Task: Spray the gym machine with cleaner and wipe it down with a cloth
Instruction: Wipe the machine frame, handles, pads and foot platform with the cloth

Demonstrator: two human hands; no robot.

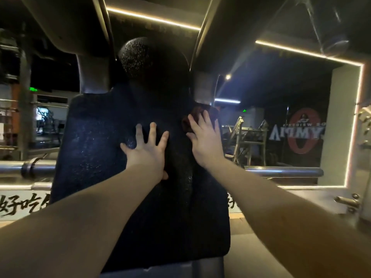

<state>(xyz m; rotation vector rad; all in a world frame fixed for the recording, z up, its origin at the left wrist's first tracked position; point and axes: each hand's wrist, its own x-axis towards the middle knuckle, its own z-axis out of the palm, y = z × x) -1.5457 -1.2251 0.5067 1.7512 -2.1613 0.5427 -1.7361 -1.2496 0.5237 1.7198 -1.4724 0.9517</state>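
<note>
Under both grips, large black textured padded backrest of gym machine [96, 157], droplet-speckled above. Flat on it, left grip [146, 151], open with fingers spread. Alongside, right grip [204, 141], straight fingers pressing dark reddish-brown crumpled cloth [197, 113] against backrest's right edge, cloth beneath fingertips.

Left hand [146, 151] flat on mid back pad [96, 157]; right hand [204, 141] just right of it, on the cloth [192, 117] at the pad's right edge. Head pad [136, 57] above the back pad, between frame uprights [94, 77]. Behind the pad: left bar [30, 167], right bar [281, 171]; door handle [349, 201] far right.
</note>
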